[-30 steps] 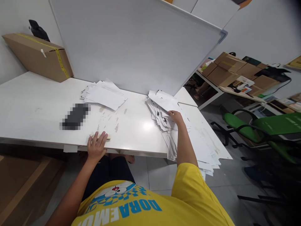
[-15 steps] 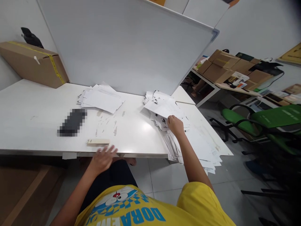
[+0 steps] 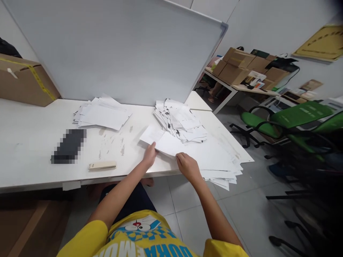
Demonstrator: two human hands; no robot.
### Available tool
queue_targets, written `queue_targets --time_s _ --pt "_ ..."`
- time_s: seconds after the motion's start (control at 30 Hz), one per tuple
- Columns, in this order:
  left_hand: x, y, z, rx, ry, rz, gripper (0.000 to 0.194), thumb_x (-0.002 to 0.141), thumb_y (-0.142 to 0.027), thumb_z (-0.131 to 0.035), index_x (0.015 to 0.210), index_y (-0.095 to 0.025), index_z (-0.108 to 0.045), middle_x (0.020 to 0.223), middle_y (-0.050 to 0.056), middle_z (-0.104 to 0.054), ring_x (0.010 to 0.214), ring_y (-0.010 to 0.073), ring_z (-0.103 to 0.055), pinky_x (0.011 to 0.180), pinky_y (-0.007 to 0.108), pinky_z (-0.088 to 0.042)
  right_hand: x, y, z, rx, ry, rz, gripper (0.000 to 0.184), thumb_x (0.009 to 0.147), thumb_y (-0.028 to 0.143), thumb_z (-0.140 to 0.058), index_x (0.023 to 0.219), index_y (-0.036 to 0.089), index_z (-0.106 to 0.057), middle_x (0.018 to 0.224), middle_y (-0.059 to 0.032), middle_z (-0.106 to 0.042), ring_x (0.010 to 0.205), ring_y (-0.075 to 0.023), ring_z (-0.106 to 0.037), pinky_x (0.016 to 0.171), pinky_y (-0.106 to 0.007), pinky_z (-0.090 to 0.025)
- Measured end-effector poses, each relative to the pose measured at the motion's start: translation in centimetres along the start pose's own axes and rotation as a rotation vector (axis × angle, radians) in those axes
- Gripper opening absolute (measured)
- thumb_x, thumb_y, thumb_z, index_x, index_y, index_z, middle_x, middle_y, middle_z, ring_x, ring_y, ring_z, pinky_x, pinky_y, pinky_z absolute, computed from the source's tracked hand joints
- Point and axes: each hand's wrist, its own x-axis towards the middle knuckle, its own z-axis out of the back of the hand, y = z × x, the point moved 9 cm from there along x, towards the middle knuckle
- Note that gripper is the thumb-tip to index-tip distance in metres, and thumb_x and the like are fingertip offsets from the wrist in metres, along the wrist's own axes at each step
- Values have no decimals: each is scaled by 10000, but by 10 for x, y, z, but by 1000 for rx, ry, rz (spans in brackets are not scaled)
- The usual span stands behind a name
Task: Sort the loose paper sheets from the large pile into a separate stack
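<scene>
Both my hands hold white paper [image 3: 169,143] just above the front part of the table. My left hand [image 3: 150,155] pinches its near left edge, with the thumb on top. My right hand [image 3: 187,165] grips the near right corner, fingers closed. The paper looks folded or made of two overlapping pieces; I cannot tell which. Behind it lies a messy pile of papers with dark marks [image 3: 184,117]. To the right, a stack of larger white sheets [image 3: 218,157] hangs over the table's front edge.
Another paper pile [image 3: 103,113] lies at the back left. Nearer are a pixelated dark object [image 3: 69,146] and a cream stapler-like object [image 3: 103,165]. A whiteboard [image 3: 120,53] stands along the back, beside a cardboard box [image 3: 24,80]. Green chairs [image 3: 261,123] are at the right.
My left hand has risen from the table's front edge and taken hold of the paper. My right hand has drawn paper from the marked pile toward me and left. The view has shifted right.
</scene>
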Motion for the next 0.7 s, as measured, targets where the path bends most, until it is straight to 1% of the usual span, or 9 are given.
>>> queue_targets --time_s 0.07,0.13,0.27,0.37,0.4,0.47,0.57,0.63,0.7 --pt "-4 -5 13 -26 -64 -36 314 951 -279 -582 1249 -182 -604 1259 120 -697 1231 256 -625 1074 420 -501 3 -12 13 19 -43 -62 302 964 142 -382 871 191 -666 806 -74 -699 697 -180 -597 577 -279 -334" --pt "-9 -7 25 -52 -118 -58 328 924 -276 -634 1236 -181 -602 1249 124 -701 1218 259 -634 1068 417 -508 10 -35 41 29 -172 -191 328 976 199 -366 948 190 -692 823 -91 -715 692 -197 -616 578 -282 -372" --pt "-15 -9 31 -82 -158 -81 312 877 -255 -705 1170 -178 -630 1215 131 -713 1210 277 -641 1065 432 -515 27 -79 120 -3 -611 -462 416 1006 292 -328 1165 164 -691 996 -153 -738 820 -249 -678 677 -329 -478" --pt "-18 -6 29 -109 -117 -47 290 872 -270 -712 1138 -176 -645 1230 134 -706 1222 292 -634 1065 446 -516 58 -83 149 -28 -792 -442 443 1021 248 -299 1190 143 -695 1122 -186 -723 997 -270 -679 801 -364 -496" --pt "-20 -6 28 -119 -95 -37 281 879 -288 -702 1129 -171 -652 1235 137 -704 1222 296 -633 1063 449 -518 74 -82 146 -28 -770 -403 442 1019 219 -298 1191 137 -697 1155 -191 -716 1040 -273 -669 831 -369 -489" --pt "-26 -7 28 -132 -39 -33 302 893 -334 -681 1140 -161 -661 1234 146 -703 1214 307 -636 1053 459 -526 113 -82 121 -28 -610 -346 433 993 144 -317 1211 124 -690 1198 -196 -706 1079 -279 -654 849 -372 -474" --pt "-34 -7 34 -103 -44 -38 360 880 -326 -699 1205 -179 -649 1230 138 -706 1202 306 -642 1033 466 -541 158 -92 51 -24 -221 -352 452 924 35 -344 1219 103 -680 1194 -207 -704 1056 -288 -652 831 -371 -455" --pt "-38 -4 43 -70 -126 -22 400 858 -261 -724 1240 -191 -627 1244 132 -699 1209 296 -638 1022 458 -547 170 -96 7 -3 0 -357 412 891 16 -391 1148 98 -701 1125 -207 -721 1023 -288 -657 833 -367 -447" --pt "-43 -1 51 -56 -205 0 429 845 -214 -730 1256 -186 -611 1261 139 -689 1217 293 -634 1016 455 -548 163 -91 -19 21 112 -341 346 883 45 -449 1108 104 -706 1088 -198 -727 1036 -287 -652 854 -359 -446"
